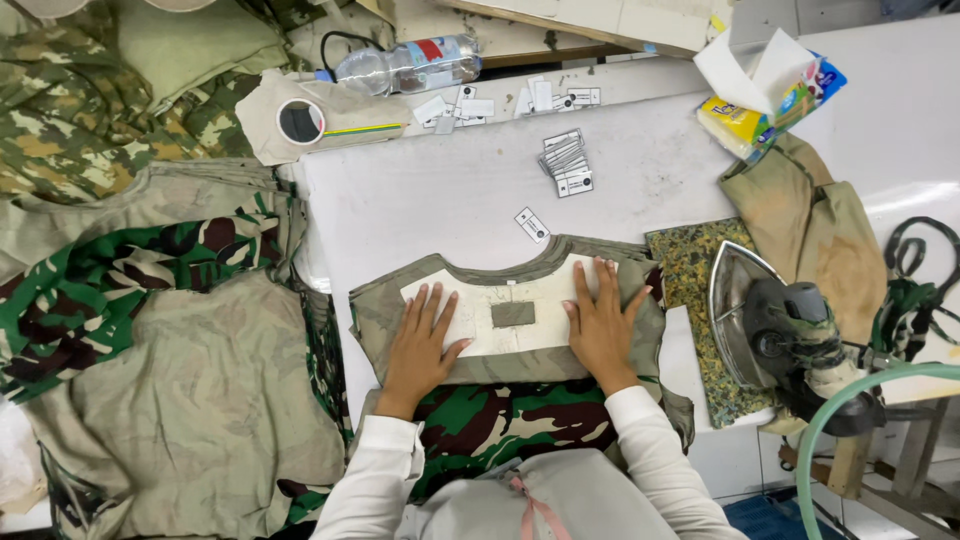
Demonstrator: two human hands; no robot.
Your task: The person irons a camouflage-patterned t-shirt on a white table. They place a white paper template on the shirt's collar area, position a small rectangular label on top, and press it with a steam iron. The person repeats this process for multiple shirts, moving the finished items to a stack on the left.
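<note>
Olive garment collar (510, 315) between both hands, left hand (422, 340) and right hand (603, 322) pressed flat, fingers spread

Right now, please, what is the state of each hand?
Left hand: open, flat on the white template.
Right hand: open, flat on the same template, holding nothing.

garment under my hands (520, 395): green, brown and black camouflage, olive-tan on its inner side
collar template (500, 312): off-white, with a small grey patch (513, 314)
my sleeves (650, 440): white
table (440, 190): white
labels (566, 164): white with black print
iron (775, 325): silver and black
iron's mat (690, 290): mottled yellow-green
pile beside me (150, 270): camouflage, partly faded tan
</note>
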